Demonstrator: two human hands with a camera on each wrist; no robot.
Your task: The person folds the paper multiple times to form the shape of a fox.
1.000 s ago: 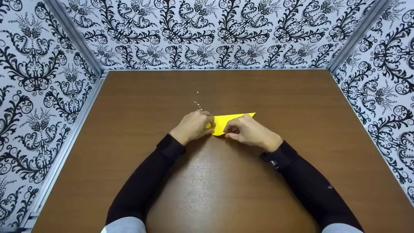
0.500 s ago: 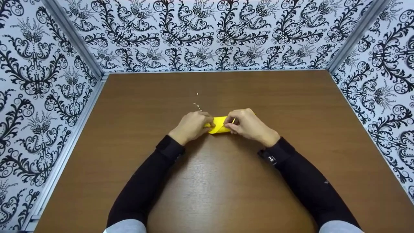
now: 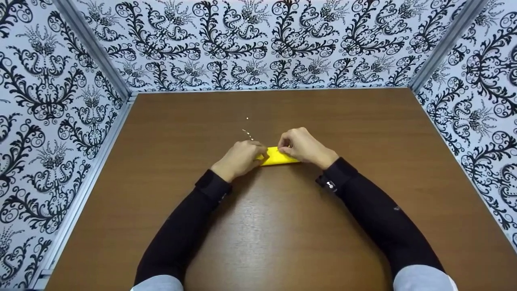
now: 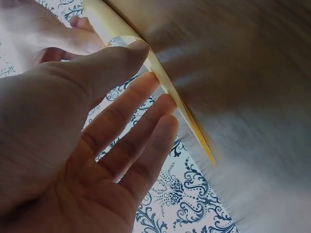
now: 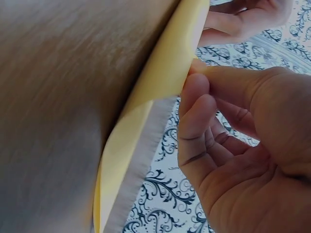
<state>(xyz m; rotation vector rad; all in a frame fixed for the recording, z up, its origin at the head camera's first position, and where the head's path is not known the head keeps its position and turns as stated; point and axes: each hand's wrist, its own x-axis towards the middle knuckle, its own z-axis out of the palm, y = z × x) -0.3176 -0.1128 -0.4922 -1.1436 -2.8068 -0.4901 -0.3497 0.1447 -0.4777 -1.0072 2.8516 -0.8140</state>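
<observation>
A piece of yellow paper (image 3: pixel 279 157) lies in the middle of the brown table, its near side folded over toward the far side. My left hand (image 3: pixel 241 158) rests on its left end; in the left wrist view the fingers are nearly straight, fingertips (image 4: pixel 165 104) and thumb pressing along the paper (image 4: pixel 180 104). With thumb and forefinger, my right hand (image 3: pixel 303 146) pinches the folded-over edge near the paper's far side. The right wrist view shows the flap of paper (image 5: pixel 160 73) curving over toward the right hand's fingertips (image 5: pixel 195 87), and the layers standing apart at the right end.
A few small white specks (image 3: pixel 247 132) dot the brown table (image 3: pixel 194 121) beyond my left hand. Patterned black-and-white walls (image 3: pixel 250 44) with grey metal frame bars (image 3: pixel 91 44) enclose the table at the back and both sides.
My right hand has moved away from me and slightly left, carrying the near edge of the yellow paper over, so the visible strip is narrower. The left hand stays in place.
</observation>
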